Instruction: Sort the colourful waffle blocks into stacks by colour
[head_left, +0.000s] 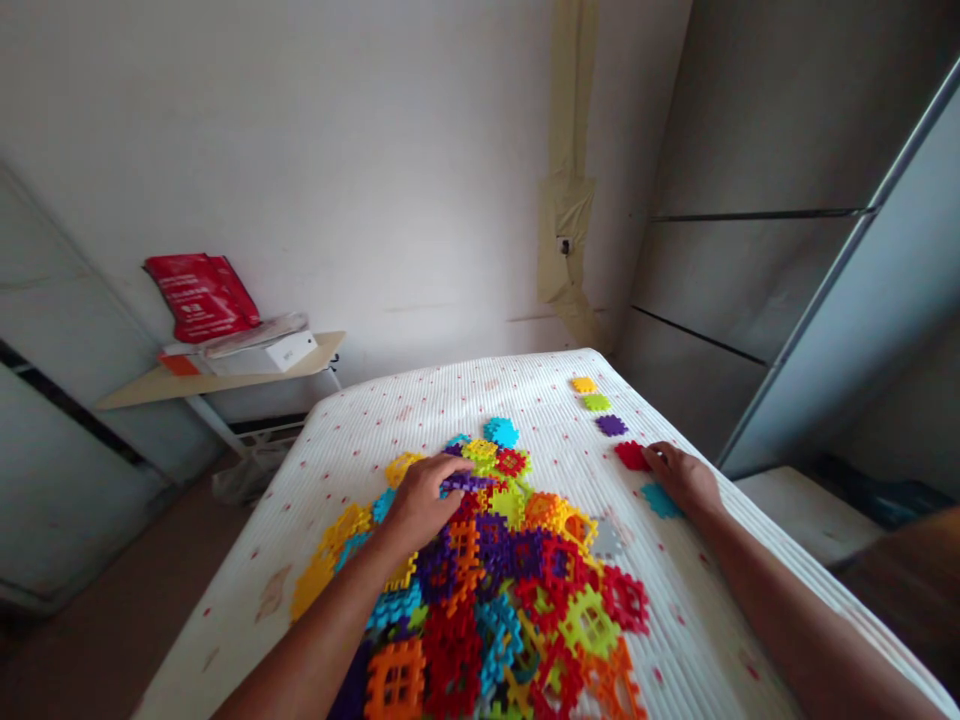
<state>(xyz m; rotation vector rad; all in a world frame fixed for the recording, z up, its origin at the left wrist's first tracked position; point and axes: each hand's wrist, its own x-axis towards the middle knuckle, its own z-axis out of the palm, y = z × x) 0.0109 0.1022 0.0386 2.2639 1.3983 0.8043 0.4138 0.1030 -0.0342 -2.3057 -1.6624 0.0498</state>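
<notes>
My left hand point(429, 495) is over the far part of a heap of plastic interlocking tiles point(457, 545). Its thumb and fingers close around the edge of a purple tile point(471, 482). To the right, my right hand point(686, 478) grips the near edge of a solid red tile point(631, 456), which rests on the bed. That red tile belongs to a line along the right side, with a yellow tile point(583, 384), a green tile point(597, 402) and a purple tile point(611, 425) beyond it. A blue tile point(661, 501) lies just nearer, beside my right wrist.
The white quilted bed cover point(420, 400) lies under everything. A grey tile point(606, 540) sits at the heap's right edge. At the left, a small table point(330, 350) bears a white box point(289, 353) and a red bag point(199, 300). A grey cabinet point(735, 270) stands at the right.
</notes>
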